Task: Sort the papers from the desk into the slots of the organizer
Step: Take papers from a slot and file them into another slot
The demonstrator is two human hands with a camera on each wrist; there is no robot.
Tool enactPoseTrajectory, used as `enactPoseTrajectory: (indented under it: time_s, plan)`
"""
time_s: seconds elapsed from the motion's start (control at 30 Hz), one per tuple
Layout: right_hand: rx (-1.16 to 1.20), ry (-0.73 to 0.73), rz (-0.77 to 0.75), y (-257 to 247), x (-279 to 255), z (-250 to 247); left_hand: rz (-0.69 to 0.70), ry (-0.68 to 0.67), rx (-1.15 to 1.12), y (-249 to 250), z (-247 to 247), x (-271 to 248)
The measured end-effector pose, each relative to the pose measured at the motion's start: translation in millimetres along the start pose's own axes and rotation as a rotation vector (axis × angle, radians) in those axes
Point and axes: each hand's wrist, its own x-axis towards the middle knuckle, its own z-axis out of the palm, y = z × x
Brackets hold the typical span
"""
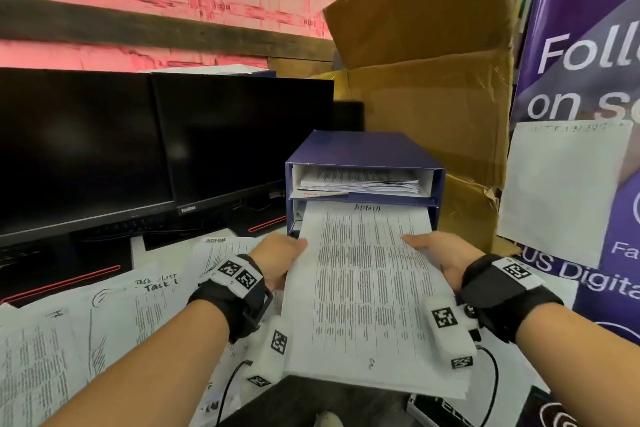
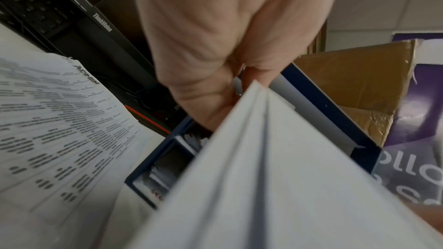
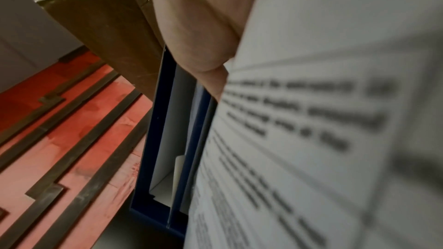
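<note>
Both hands hold one sheaf of printed sheets [image 1: 363, 291] headed "ADMIN": the left hand [image 1: 277, 258] has its grip closed on the left edge, the right hand [image 1: 441, 258] pinches the right edge. The sheaf's far end sits in the second slot from the top of the blue organizer [image 1: 363, 152], under a slot already holding papers. Left of the organizer, loose sheets [image 1: 104, 322] marked "TASK LIST" and "ADMIN" cover the bench before two dark ThinkVision monitors [image 1: 166, 149]. Behind the organizer stands a cardboard box [image 1: 433, 97]; right of it hangs a purple banner [image 1: 588, 28].
</note>
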Motion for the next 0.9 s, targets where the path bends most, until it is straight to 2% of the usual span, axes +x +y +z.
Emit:
enactPoseTrajectory:
  time_s: [0.1, 0.17, 0.2, 0.27, 0.33, 0.4, 0.47, 0.57, 0.67, 0.7, 0.8, 0.9]
  plan:
    - [0.112, 0.061, -0.012, -16, -9, 2, 0.003, -0.035, -0.055, 9, 1, -2]
    - [0.185, 0.102, -0.02, -22, -8, 5, 0.019, -0.085, 0.026, 7, 1, -2]
    - [0.174, 0.124, -0.037, -24, -9, 7, 0.053, -0.049, 0.083, 5, 1, 1]
    - [0.159, 0.118, -0.087, -26, -17, 13, 0.126, 0.115, 0.159, 0, 0, 14]
    - [0.072, 0.07, -0.114, -24, -29, 17, 0.166, 0.221, 0.128, 1, 1, 26]
    - [-0.098, 0.007, -0.125, -17, -39, 16, 0.194, 0.276, 0.087, 4, 3, 39]
    - [-0.164, -0.051, -0.111, -11, -39, 8, 0.208, 0.3, 0.001, 9, 6, 50]
    - [-0.105, 0.084, -0.115, -10, -30, -2, 0.174, 0.225, -0.036, 24, 17, 29]
    - [0.106, 0.215, -0.108, -12, -14, -1, 0.067, 0.009, 0.029, 24, 25, 11]
    - [0.162, 0.207, -0.103, -13, -10, 2, 0.088, 0.01, 0.002, 22, 25, 9]
    - [0.341, 0.073, -0.08, -15, -29, 12, 0.192, 0.17, -0.125, 18, 27, 22]
    - [0.224, -0.057, -0.062, -11, -34, 13, 0.2, 0.245, -0.265, 21, 32, 30]
